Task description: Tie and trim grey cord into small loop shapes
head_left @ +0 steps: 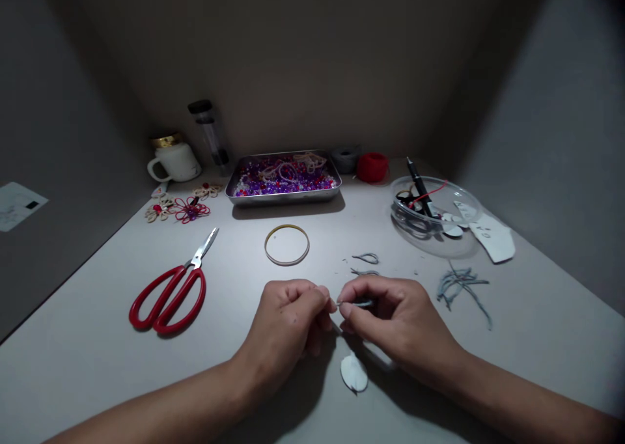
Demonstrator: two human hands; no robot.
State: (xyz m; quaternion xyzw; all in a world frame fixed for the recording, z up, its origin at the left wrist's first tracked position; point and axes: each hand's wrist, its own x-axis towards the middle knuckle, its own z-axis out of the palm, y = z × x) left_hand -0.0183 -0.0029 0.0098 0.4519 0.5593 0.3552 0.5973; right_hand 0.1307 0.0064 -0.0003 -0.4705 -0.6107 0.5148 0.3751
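Near the front middle of the table, my right hand [390, 310] pinches a short grey-blue cord [362, 303] between thumb and forefinger; part of it shows as a loop under the fingers. Just to the left, my left hand [293, 314] has its thumb and fingertips pressed together close to the cord's end, and what they hold is hidden. Below the hands lies a white oval cut-out [354, 373]. Beyond my right hand rest a small cord loop [367, 258] and a second cord piece [364, 272], partly behind the fingers.
Red-handled scissors [180, 294] lie left, a thin hoop [287, 244] ahead. A metal bead tray [288, 198] stands behind, beside red thread [372, 167] and grey thread [345, 159]. At right are a clear bowl [439, 235] and cord scraps [461, 284]; a mug [178, 162] stands back left.
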